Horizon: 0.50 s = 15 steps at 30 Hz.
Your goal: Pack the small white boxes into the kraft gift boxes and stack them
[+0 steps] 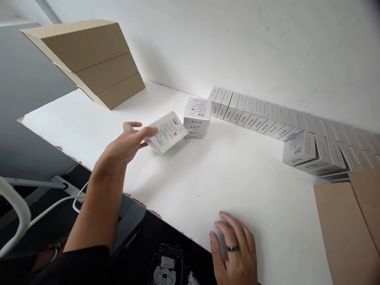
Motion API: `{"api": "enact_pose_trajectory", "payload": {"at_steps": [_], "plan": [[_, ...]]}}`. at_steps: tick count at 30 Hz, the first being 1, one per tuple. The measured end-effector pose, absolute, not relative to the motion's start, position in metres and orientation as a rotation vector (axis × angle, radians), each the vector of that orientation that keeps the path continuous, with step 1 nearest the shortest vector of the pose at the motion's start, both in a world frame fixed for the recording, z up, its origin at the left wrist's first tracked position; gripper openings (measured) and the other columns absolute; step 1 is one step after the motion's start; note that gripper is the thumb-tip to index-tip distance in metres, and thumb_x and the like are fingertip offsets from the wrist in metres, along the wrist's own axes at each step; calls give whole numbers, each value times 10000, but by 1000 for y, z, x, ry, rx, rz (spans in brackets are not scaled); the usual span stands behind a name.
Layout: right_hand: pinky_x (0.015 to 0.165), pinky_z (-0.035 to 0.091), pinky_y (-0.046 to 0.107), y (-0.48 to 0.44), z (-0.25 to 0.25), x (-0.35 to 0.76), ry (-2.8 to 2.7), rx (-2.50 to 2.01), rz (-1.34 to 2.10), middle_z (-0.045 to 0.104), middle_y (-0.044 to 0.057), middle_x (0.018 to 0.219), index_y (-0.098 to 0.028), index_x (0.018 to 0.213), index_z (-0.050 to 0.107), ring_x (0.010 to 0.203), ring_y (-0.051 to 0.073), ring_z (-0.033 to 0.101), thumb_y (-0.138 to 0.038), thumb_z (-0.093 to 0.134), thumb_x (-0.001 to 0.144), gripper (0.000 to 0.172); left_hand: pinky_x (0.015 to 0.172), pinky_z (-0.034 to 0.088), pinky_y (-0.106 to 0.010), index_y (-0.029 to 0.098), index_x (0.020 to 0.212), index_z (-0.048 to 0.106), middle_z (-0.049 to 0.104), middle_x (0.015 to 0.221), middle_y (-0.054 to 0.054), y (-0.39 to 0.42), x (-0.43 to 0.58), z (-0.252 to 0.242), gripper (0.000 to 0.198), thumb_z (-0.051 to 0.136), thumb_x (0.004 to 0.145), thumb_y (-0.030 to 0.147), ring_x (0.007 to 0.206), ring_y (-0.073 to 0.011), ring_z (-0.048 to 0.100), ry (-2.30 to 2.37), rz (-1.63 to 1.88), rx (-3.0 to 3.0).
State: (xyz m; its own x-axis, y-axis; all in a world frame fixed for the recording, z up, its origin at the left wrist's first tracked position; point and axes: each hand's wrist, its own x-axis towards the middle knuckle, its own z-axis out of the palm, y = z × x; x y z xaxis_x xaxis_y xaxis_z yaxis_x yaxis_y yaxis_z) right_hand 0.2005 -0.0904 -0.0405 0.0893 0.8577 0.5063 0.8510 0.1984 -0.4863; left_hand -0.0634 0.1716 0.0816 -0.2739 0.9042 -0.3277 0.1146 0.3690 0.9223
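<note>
My left hand (130,138) grips a small white printed box (166,133) by its left end, thumb on top and fingers underneath. The box is tilted and seems held just over the white table (190,190). Right beside it stands a short stack of like boxes (197,113), its top one showing fine print and a red mark. Near the table's front edge rests my right hand (236,249), fingers apart and slightly bent, a dark ring on one finger. Nothing is in it.
Along the wall runs a long row of upright white boxes (252,111). Several more lean in a second row (314,154) at the right. Brown cardboard (347,225) lies at the right edge. Brown cartons (92,59) stand at the back left. The table's front edge is chipped.
</note>
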Motion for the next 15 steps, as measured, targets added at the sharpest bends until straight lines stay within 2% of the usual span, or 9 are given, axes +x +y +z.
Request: {"api": "enact_pose_trajectory", "payload": {"at_steps": [3, 6, 10, 15], "plan": [[943, 541, 414, -89, -39, 200, -1714, -1612, -2, 732, 97, 1264, -205, 1152, 674, 1113, 240, 666, -289, 607, 1075, 132, 1090, 591, -560, 200, 1135, 626, 717, 1109, -159, 178, -63, 78, 408, 730, 794, 398, 1176, -358, 700, 1528, 1073, 759], [944, 540, 419, -89, -39, 199, -1711, -1617, 0, 735, 98, 1267, -206, 1153, 680, 1110, 242, 667, -279, 608, 1074, 130, 1028, 635, -493, 196, 1123, 680, 705, 1138, -165, 183, -61, 76, 345, 714, 856, 412, 1146, -326, 712, 1430, 1096, 617], [936, 543, 421, -88, -40, 200, -1716, -1607, -22, 743, 92, 1257, -214, 1139, 680, 1096, 250, 680, -288, 613, 1069, 122, 1039, 623, -482, 203, 1105, 636, 685, 1130, -152, 193, -58, 69, 394, 717, 879, 516, 1194, -329, 697, 1550, 1120, 786], [939, 541, 416, -88, -41, 203, -1714, -1599, -39, 749, 93, 1242, -208, 1132, 677, 1086, 240, 683, -288, 613, 1068, 120, 1173, 497, -610, 237, 1099, 459, 631, 1201, -154, 196, -55, 63, 546, 758, 818, 597, 1383, -392, 571, 1887, 1266, 980]]}}
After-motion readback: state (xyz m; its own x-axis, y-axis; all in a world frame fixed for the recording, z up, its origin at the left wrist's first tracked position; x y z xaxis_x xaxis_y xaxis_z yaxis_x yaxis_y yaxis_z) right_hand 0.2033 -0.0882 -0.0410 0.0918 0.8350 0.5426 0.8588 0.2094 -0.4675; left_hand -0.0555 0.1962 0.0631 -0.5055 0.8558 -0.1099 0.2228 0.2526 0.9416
